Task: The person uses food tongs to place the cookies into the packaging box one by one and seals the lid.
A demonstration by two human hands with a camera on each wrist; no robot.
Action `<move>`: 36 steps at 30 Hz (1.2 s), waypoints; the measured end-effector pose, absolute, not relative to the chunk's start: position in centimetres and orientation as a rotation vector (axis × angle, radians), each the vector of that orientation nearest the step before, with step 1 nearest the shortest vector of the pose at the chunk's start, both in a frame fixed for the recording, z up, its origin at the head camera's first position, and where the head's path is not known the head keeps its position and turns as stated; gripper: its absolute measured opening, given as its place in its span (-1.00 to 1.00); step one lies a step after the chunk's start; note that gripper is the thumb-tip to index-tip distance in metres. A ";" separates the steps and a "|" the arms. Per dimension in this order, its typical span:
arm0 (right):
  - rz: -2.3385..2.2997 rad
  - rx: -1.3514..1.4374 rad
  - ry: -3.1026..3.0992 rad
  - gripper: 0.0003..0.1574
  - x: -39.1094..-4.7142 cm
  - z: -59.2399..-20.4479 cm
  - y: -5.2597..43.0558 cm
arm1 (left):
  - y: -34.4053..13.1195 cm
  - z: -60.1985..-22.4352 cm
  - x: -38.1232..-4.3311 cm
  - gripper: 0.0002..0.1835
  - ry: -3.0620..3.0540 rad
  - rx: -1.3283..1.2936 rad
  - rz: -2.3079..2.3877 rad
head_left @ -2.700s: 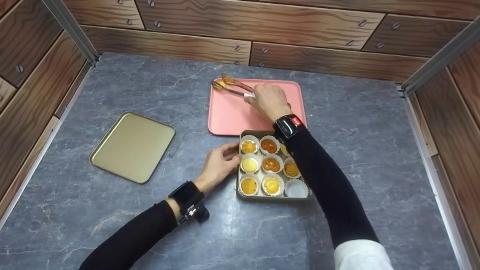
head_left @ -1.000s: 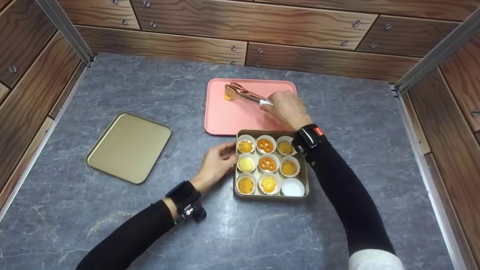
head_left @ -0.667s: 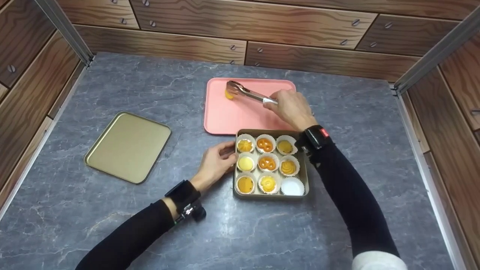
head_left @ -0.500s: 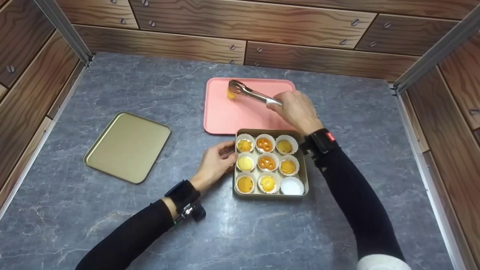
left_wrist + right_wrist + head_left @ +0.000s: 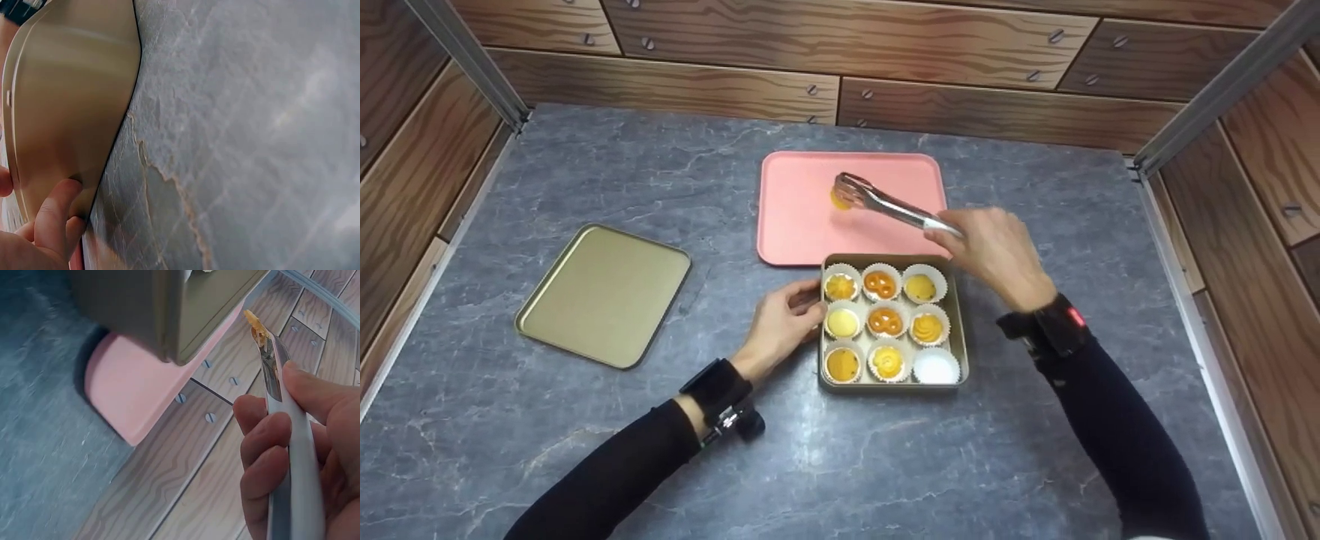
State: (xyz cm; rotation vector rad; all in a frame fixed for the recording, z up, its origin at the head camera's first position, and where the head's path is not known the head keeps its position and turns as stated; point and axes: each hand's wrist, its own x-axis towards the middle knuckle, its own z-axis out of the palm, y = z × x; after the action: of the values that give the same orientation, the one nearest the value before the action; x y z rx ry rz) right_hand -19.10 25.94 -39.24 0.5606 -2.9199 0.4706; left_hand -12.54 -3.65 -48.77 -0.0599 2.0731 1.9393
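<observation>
In the head view my right hand (image 5: 997,251) grips metal tongs (image 5: 896,208) by their white handle, above the near right part of the pink tray (image 5: 795,217). A yellow cookie (image 5: 839,198), partly hidden, sits between the tong tips; the right wrist view shows this cookie (image 5: 254,322) clear of the tray. My left hand (image 5: 780,322) holds the left wall of a gold tin (image 5: 964,352). In the left wrist view, bent fingers (image 5: 55,216) press the tin's outer side. Cookies in white paper cups fill the tin, except one empty cup (image 5: 937,367) at near right.
A gold lid (image 5: 604,296) lies flat on the grey marbled table (image 5: 720,210), left of the tin. The pink tray lies directly behind the tin. Wood-patterned walls (image 5: 720,90) enclose the back and sides.
The tongs have lifted the cookie from the tray's far left corner and carried it right and nearer. My right hand has moved right with them. My left hand stays on the tin.
</observation>
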 end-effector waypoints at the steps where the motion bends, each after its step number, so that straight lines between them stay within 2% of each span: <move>1: 0.477 0.565 -2.910 -0.72 -18.6 -39.3 26.3 | -3.7 -48.7 -12.5 -0.40 2.065 -0.069 1.943; 11: 0.555 0.566 -2.857 -0.72 -14.6 -40.1 29.5 | -3.6 -48.5 -12.3 -0.40 2.069 -0.072 1.946; 15: 0.554 0.556 -2.890 -0.67 -13.2 -40.1 30.9 | -3.6 -48.5 -12.3 -0.40 2.072 -0.072 1.941; 20: 0.565 0.519 -2.945 -0.59 -11.8 -39.3 32.7 | -3.6 -48.5 -12.3 -0.40 2.098 -0.068 1.928; 36: 0.592 0.472 -3.025 -0.58 -8.6 -36.7 37.6 | -3.5 -48.6 -12.4 -0.41 2.090 -0.053 1.961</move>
State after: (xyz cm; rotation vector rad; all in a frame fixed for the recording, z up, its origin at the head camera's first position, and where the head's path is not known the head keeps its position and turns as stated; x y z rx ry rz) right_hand -8.64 37.60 -36.69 0.4719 -3.0247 0.5915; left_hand -12.36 -3.48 -48.56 -0.0535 2.0897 1.9611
